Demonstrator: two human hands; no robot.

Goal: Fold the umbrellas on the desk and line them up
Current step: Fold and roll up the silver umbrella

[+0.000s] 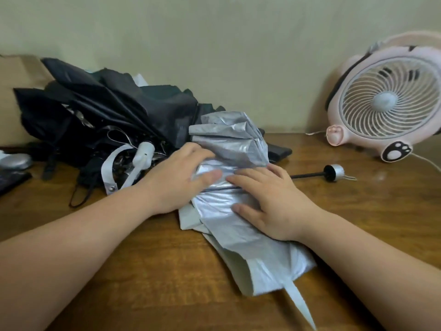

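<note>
A silver umbrella [236, 144] lies collapsed and crumpled across the middle of the wooden desk [148, 271]. Its black shaft ends in a silver handle [335, 172] at the right, and its white strap [301, 304] trails toward me. My left hand [177, 174] grips the silver fabric, with the thumb on top and the fingers curled over the folds. My right hand [269, 201] presses flat on the fabric just beside it, fingers spread. Behind and to the left, a black umbrella [105, 111] lies loosely heaped, with a white handle [143, 155] and a white strap [108, 173].
A pink fan [386, 101] stands at the back right, its white cord running along the desk. A wall closes off the back. Silver and dark objects [14, 161] sit at the far left edge. Bare wood shows near me and at the right.
</note>
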